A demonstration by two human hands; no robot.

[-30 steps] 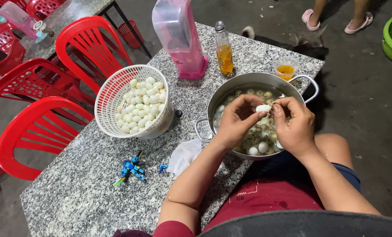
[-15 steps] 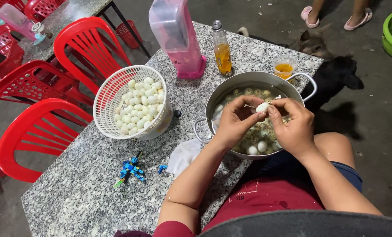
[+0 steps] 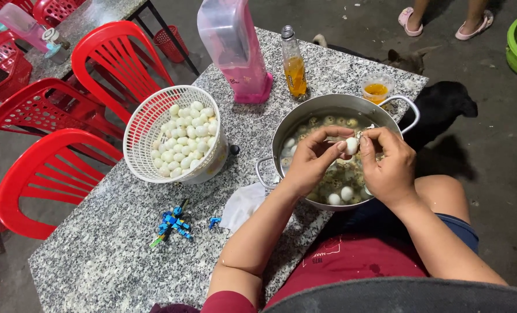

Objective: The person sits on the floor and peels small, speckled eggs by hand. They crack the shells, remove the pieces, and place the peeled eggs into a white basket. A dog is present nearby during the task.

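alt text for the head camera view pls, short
Two hands, left hand and right hand, peel a small white egg over a metal pot of eggs in water on a speckled stone table. A white basket of peeled eggs stands beside it.

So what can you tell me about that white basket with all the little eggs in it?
The white basket is round, looks like plastic, and has a lattice of small holes all over its wall. It stands upright on the speckled grey stone table, left of the metal pot, near the red chairs. It is heaped on one side with small, smooth white peeled eggs; the other side shows bare mesh. Neither hand touches it.
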